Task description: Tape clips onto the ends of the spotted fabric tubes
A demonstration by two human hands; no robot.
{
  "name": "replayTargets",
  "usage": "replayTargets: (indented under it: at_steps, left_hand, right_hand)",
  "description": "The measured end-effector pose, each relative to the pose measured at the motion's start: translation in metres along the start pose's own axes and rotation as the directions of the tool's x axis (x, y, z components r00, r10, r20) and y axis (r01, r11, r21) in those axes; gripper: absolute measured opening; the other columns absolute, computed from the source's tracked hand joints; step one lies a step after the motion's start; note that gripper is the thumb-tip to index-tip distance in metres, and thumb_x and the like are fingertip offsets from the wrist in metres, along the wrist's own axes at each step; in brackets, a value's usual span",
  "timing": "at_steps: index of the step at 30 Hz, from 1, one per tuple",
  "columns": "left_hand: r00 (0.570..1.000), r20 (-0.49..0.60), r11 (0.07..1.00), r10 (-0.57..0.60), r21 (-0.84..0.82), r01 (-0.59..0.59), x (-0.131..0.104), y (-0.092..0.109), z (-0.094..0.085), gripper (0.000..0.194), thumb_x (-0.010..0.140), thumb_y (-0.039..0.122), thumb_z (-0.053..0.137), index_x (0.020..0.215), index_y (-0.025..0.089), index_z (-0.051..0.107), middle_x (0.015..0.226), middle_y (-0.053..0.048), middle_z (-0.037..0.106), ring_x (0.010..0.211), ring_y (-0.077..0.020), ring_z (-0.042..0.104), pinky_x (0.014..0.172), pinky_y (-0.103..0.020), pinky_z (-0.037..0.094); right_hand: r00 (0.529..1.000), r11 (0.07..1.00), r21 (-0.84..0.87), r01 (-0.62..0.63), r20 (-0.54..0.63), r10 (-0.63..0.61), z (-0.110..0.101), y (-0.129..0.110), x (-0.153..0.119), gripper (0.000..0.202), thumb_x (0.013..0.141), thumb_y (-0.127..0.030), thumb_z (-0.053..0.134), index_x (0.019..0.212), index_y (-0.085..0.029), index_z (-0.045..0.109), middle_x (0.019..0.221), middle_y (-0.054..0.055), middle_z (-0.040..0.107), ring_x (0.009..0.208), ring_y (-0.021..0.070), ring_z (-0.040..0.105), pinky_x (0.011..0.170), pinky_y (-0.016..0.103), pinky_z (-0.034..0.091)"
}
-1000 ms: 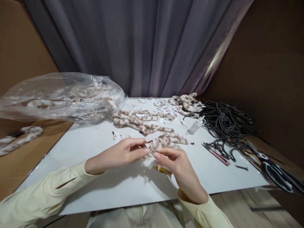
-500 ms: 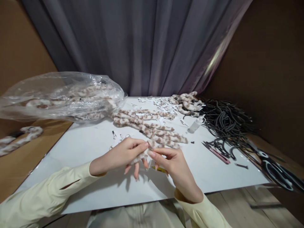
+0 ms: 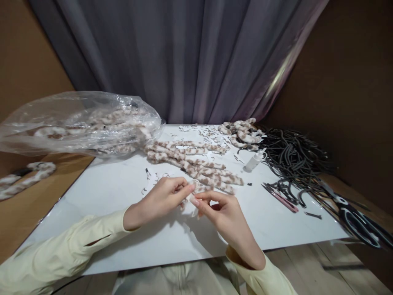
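My left hand (image 3: 167,197) pinches a small whitish fabric piece (image 3: 195,184) between thumb and fingers, over the front middle of the white table. Close beside it on the right, my right hand (image 3: 219,208) has its thumb and index finger pressed together on the lower part of the same piece. Most of the piece is hidden by my fingers. Just behind my hands lie several fluffy brown-and-white strips (image 3: 199,168), side by side.
A clear plastic bag (image 3: 76,123) with fluffy strips lies at the left. Rightward are a small white bottle (image 3: 254,161), black cords (image 3: 291,155), pink tweezers (image 3: 284,201) and large scissors (image 3: 357,221). Small metal pieces (image 3: 210,133) are scattered at the back.
The fingers of my left hand, spread below the piece before, have curled in. A whitish part of the piece now shows above my thumbs, and the yellow object under my right hand is no longer visible.
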State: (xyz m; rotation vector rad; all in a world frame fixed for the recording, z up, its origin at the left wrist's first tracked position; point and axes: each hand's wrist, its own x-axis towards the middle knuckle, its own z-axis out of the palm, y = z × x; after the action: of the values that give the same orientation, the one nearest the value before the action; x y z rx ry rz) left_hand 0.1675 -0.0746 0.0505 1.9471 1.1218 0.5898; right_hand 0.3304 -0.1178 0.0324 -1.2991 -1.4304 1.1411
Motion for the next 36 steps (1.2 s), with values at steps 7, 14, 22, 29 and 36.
replayTargets:
  at_steps: [7,14,22,29,36]
  left_hand:
    - [0.998,-0.055,0.990,0.018,-0.137,-0.025,-0.004,0.006,0.002,0.035,0.088,0.041,0.045,0.065,0.016,0.050,0.056,0.004,0.047,0.050,-0.0079,0.043,0.048,-0.019,0.033]
    - [0.998,0.068,0.904,0.004,-0.427,0.025,-0.005,0.006,-0.001,0.028,0.088,0.043,0.047,0.077,0.017,0.047,0.054,0.008,0.044,0.041,-0.0041,0.033,0.041,-0.017,0.028]
    - [0.971,0.241,0.877,0.004,-0.467,0.112,-0.003,0.007,-0.004,0.032,0.087,0.052,0.043,0.088,0.020,0.042,0.058,0.008,0.047,0.043,-0.0050,0.032,0.042,-0.016,0.025]
    - [0.978,0.202,0.909,0.060,-0.416,0.030,-0.010,0.011,-0.007,0.028,0.088,0.048,0.043,0.089,0.020,0.042,0.057,0.007,0.045,0.047,-0.0063,0.033,0.045,-0.017,0.024]
    - [0.973,0.218,0.938,-0.070,-0.318,0.139,-0.005,0.012,-0.012,0.031,0.086,0.051,0.045,0.090,0.020,0.044,0.053,0.009,0.038,0.044,-0.0062,0.032,0.042,-0.016,0.024]
  right_hand:
    - [1.000,0.996,0.092,0.015,-0.007,-0.014,0.002,0.000,0.002,0.020,0.074,-0.034,0.066,0.065,-0.016,0.065,0.055,0.000,0.061,0.053,0.0121,0.056,0.051,0.023,0.042]
    - [0.994,0.989,0.108,0.098,-0.062,-0.092,0.005,0.000,0.004,0.017,0.074,-0.028,0.065,0.062,-0.017,0.060,0.055,-0.002,0.060,0.050,0.0106,0.053,0.048,0.021,0.040]
    - [0.977,0.977,-0.075,0.199,-0.067,-0.205,0.006,0.004,0.005,0.021,0.076,-0.024,0.058,0.056,-0.017,0.057,0.054,-0.001,0.057,0.050,0.0102,0.048,0.046,0.021,0.037]
    - [0.975,0.976,-0.038,0.214,0.068,-0.211,0.002,0.000,0.009,0.023,0.079,-0.022,0.052,0.057,-0.017,0.056,0.055,-0.001,0.058,0.051,0.0098,0.051,0.047,0.020,0.037]
    - [0.992,0.986,0.156,0.065,0.094,-0.080,-0.009,0.000,0.009,0.022,0.074,-0.037,0.065,0.066,-0.016,0.061,0.052,-0.001,0.055,0.048,0.0107,0.053,0.047,0.021,0.043]
